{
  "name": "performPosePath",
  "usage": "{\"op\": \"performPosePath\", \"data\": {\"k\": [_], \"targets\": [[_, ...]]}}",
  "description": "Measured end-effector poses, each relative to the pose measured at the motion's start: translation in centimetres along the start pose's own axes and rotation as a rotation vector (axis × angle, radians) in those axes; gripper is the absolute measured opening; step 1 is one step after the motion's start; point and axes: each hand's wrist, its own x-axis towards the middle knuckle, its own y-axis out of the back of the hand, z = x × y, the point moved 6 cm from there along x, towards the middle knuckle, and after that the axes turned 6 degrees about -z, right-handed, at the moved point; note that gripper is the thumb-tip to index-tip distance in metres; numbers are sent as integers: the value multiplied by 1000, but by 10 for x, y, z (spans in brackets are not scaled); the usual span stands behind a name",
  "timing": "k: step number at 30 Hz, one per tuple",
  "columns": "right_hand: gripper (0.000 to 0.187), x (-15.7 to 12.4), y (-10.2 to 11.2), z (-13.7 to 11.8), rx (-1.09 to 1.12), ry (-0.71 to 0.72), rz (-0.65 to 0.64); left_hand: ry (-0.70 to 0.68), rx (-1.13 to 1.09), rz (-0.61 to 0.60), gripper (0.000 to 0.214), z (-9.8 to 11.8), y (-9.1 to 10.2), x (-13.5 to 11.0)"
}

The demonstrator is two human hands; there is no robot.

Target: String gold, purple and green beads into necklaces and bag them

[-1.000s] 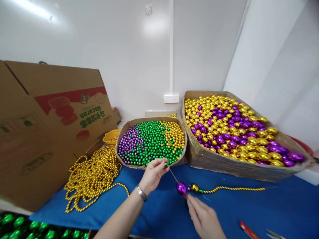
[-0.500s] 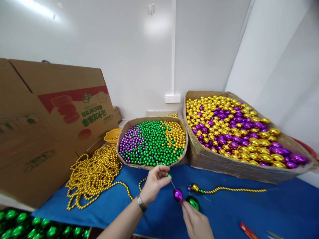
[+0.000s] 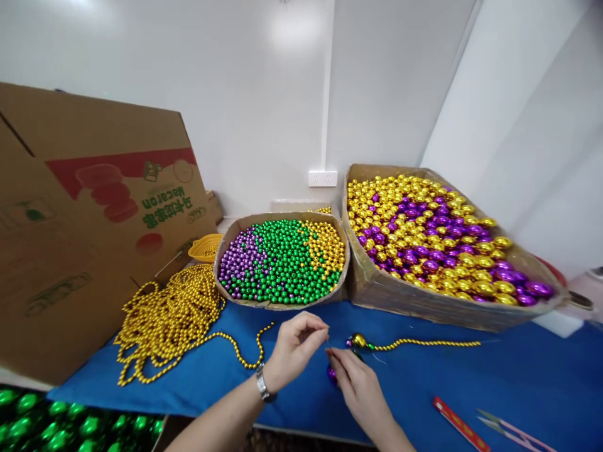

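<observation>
My left hand (image 3: 296,348) is pinched shut near the blue table's front edge, its fingertips meeting those of my right hand (image 3: 354,383). My right hand is closed over a large purple bead (image 3: 332,374), of which only a sliver shows. What the left fingertips grip is too small to make out. Just beyond the hands lies a strand of small gold beads (image 3: 424,343) that ends in a large gold bead (image 3: 358,340). A small box (image 3: 282,260) of purple, green and gold beads stands right behind my hands.
A big box (image 3: 424,301) of large gold and purple beads sits at the right. A heap of gold bead strands (image 3: 169,317) lies at the left, before a large cardboard carton (image 3: 70,238). A red ruler (image 3: 459,424) and scissors (image 3: 511,427) lie front right. Green baubles (image 3: 56,424) show bottom left.
My left hand came down from the small box's rim toward my right hand, and the two now meet. The purple bead has gone under my right fingers. The view dropped a little.
</observation>
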Motion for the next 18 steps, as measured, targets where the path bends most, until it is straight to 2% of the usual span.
{"op": "performPosePath", "data": {"k": [3, 5, 8, 12, 15, 18], "targets": [[34, 3, 7, 2, 54, -49, -22, 42, -86, -9, 18, -9, -5, -3], [34, 5, 16, 4, 59, -83, -24, 43, -45, -99, 30, -21, -17, -7], [31, 11, 31, -1, 74, -109, -39, -57, 129, -295, 37, -39, -51, -11], [31, 17, 53, -16, 87, -116, -41, -245, 338, -454, 15, -63, -98, -9], [32, 9, 88, -17, 166, -152, 72, -393, 646, -518, 13, -83, -113, -2], [28, -14, 142, -11, 309, -183, 354, -528, 1000, -520, 19, -103, -105, 10]]}}
